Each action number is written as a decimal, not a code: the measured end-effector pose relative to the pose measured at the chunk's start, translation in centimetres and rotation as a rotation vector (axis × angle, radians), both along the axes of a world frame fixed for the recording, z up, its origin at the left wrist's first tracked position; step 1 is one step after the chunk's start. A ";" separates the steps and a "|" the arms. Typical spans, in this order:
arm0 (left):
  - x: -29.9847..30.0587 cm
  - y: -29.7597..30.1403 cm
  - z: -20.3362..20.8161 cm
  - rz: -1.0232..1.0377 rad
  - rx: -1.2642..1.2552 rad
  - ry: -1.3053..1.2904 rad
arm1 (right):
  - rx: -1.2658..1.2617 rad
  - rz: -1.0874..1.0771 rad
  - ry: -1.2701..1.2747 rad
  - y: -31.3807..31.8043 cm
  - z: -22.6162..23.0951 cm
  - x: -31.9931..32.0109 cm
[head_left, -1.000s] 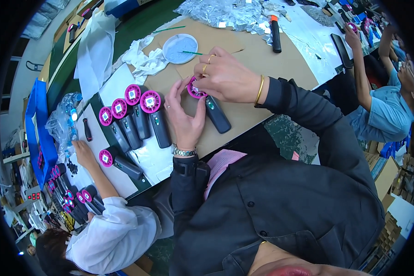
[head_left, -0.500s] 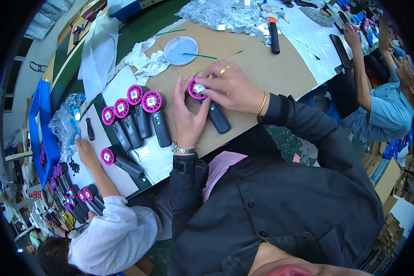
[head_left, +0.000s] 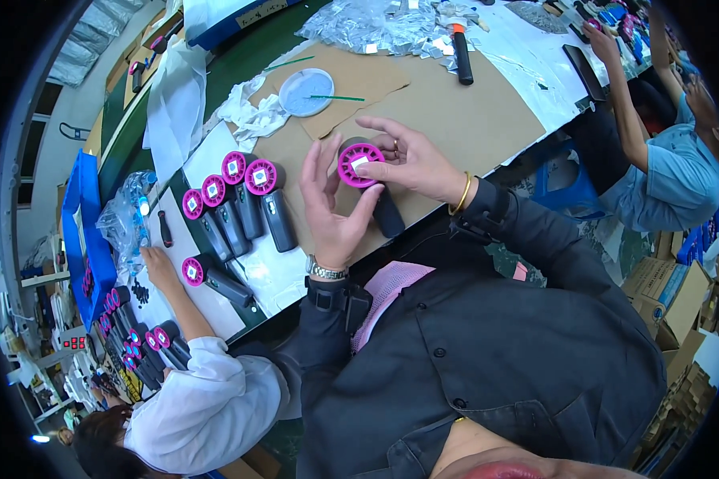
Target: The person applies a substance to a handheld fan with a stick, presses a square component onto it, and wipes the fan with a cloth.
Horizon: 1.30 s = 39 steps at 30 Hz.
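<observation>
My right hand (head_left: 425,166) grips the head of a handheld fan (head_left: 345,169), its thumb pressing on a white square sticker (head_left: 360,162) at the centre of the pink slotted ring. The dark handle slants down toward the table's near edge. Beside it, my left hand (head_left: 331,217) is open with fingers spread, its thumb close to the fan's neck; whether it touches cannot be made out. Several similar fans (head_left: 276,223) lie left of my left hand, pink heads with white squares facing up. One more fan (head_left: 225,283) rests nearer the edge.
Brown cardboard (head_left: 455,112) covers the table. Beyond my hands are a white round dish (head_left: 295,104), a green stick (head_left: 339,98), crumpled white cloth (head_left: 256,120) and a black-and-orange handle (head_left: 462,64). Leftward lie a screwdriver (head_left: 164,230) and a co-worker's arm (head_left: 176,299).
My left hand has come off the fan's head and opened. My right hand has shifted from pinching at the sticker to gripping the head, and the fan now sits slightly further right.
</observation>
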<state>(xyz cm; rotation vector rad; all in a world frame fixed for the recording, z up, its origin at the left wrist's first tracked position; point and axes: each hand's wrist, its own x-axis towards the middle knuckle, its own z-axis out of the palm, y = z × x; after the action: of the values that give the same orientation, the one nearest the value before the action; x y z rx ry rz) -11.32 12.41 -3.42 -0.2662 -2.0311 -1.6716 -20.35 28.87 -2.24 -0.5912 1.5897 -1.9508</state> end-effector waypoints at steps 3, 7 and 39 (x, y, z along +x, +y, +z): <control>0.7 1.1 0.7 -0.084 0.340 -0.240 | -0.034 -0.033 0.021 0.6 0.1 0.9; 1.5 1.8 0.9 -0.126 0.392 -0.249 | -0.057 -0.051 0.028 1.0 0.5 1.6; -2.8 -4.7 -1.2 0.211 -0.319 -0.095 | 0.651 -0.355 1.109 -5.3 -0.3 -12.4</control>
<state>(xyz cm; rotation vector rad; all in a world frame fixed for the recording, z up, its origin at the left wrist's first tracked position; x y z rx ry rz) -14.13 7.67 -4.60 -0.0751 -2.3057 -1.2537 -32.74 23.61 -2.58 -1.2659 2.9795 -1.1205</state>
